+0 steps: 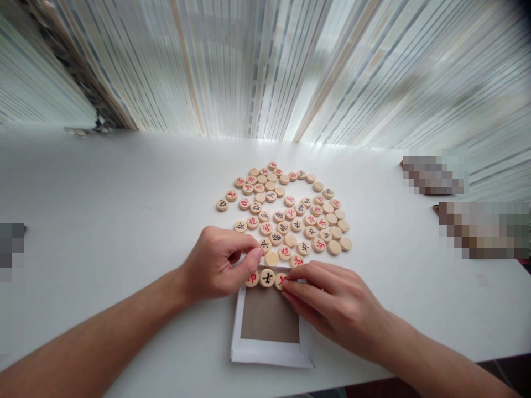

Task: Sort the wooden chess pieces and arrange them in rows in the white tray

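While your right hand (336,296) pinches a disc (280,281), its row (267,278) could skew.
Likely cause: a left hand (222,262) bump; its hold is unclear.

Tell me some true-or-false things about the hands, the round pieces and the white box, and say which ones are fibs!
1. The right hand is touching a red-marked xiangqi piece. True.
2. That piece is at the end of the white box nearest the person. False: it is at the far end.
3. A black-marked xiangqi piece is the middle one of three in a row there. True.
4. The left hand is at the box's right side. False: it is at the left side.
5. Every piece on the white table shows a mark. False: some, like this plain-faced xiangqi piece, show none.
6. A striped curtain hangs beyond the table. True.
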Demonstrator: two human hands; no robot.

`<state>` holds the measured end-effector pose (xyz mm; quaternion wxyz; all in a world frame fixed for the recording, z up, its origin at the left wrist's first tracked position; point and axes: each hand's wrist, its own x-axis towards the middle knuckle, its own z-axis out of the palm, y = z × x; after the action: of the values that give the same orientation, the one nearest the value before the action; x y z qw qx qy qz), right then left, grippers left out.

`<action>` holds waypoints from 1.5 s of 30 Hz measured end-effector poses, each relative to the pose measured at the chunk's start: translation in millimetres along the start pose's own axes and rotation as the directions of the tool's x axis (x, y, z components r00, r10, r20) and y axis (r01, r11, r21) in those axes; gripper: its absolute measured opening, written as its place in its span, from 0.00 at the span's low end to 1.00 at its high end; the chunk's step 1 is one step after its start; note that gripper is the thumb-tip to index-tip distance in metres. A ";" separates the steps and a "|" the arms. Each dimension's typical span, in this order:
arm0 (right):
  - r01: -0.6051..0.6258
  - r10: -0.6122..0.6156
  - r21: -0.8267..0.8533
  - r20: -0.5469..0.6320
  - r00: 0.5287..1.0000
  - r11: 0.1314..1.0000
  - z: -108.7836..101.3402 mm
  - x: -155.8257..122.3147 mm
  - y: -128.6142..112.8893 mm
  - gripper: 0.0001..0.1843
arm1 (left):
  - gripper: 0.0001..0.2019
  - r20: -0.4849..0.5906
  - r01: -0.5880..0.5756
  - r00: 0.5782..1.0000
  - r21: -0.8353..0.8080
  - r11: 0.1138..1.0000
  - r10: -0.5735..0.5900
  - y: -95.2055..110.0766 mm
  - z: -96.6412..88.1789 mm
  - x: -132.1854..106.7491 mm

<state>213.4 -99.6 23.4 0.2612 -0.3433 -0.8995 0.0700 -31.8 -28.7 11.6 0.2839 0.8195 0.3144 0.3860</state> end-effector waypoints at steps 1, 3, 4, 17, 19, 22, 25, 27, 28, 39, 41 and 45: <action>-0.001 0.001 -0.005 -0.003 1.000 1.000 0.5 0.1 -0.1 0.07 | 0.12 0.000 0.000 1.000 -0.003 1.000 0.000 -0.9 0.5 -0.4; -0.007 0.007 -0.016 -0.012 1.000 1.000 2.0 0.2 -0.5 0.07 | 0.12 0.004 -0.004 1.000 -0.009 1.000 0.004 -2.1 1.4 -1.1; -0.010 0.009 -0.020 -0.019 1.000 1.000 2.8 0.3 -0.7 0.07 | 0.12 0.004 -0.008 1.000 -0.012 1.000 0.008 -2.5 1.7 -1.4; -0.028 0.025 -0.076 -0.041 0.999 0.997 5.9 1.3 -3.8 0.09 | 0.13 0.010 -0.020 1.000 0.000 1.000 0.020 2.3 -0.6 1.7; -0.030 0.027 -0.075 -0.039 0.999 0.997 5.9 1.5 -3.7 0.10 | 0.13 0.010 -0.021 1.000 0.000 1.000 0.021 2.1 -0.7 1.7; -0.032 0.030 -0.061 -0.039 0.999 0.998 5.2 1.2 -3.2 0.07 | 0.13 0.009 -0.022 1.000 -0.003 1.000 0.022 1.7 -0.9 1.6; -0.026 0.025 -0.039 -0.039 0.999 0.999 3.8 1.1 -2.9 0.05 | 0.13 0.018 -0.011 1.000 0.000 1.000 0.011 1.1 -0.6 1.3; -0.017 0.016 -0.034 -0.037 0.999 0.999 3.0 1.0 -3.1 0.05 | 0.13 0.009 -0.011 1.000 -0.003 1.000 0.011 0.3 0.0 0.7; -0.011 0.010 -0.034 -0.038 0.999 0.999 2.7 0.9 -3.2 0.05 | 0.12 0.005 -0.012 1.000 -0.006 1.000 0.012 -0.3 0.5 0.4; -0.010 0.008 -0.053 -0.038 0.999 0.999 4.5 0.1 -2.5 0.08 | 0.13 0.002 -0.002 1.000 -0.003 1.000 0.002 -0.5 0.6 -0.7; -0.012 0.010 -0.048 -0.038 0.999 0.999 4.6 0.8 -2.5 0.07 | 0.13 0.003 0.003 1.000 -0.001 1.000 -0.003 -0.3 0.3 -0.6; -0.022 0.021 -0.008 -0.049 0.999 1.000 2.5 1.6 -3.6 0.06 | 0.12 -0.014 0.014 1.000 -0.014 1.000 -0.014 -0.5 -0.6 -0.1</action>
<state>209.1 -101.1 23.0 0.2811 -0.3556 -0.8893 0.0604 -32.5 -28.3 11.6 0.2901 0.8126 0.3192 0.3919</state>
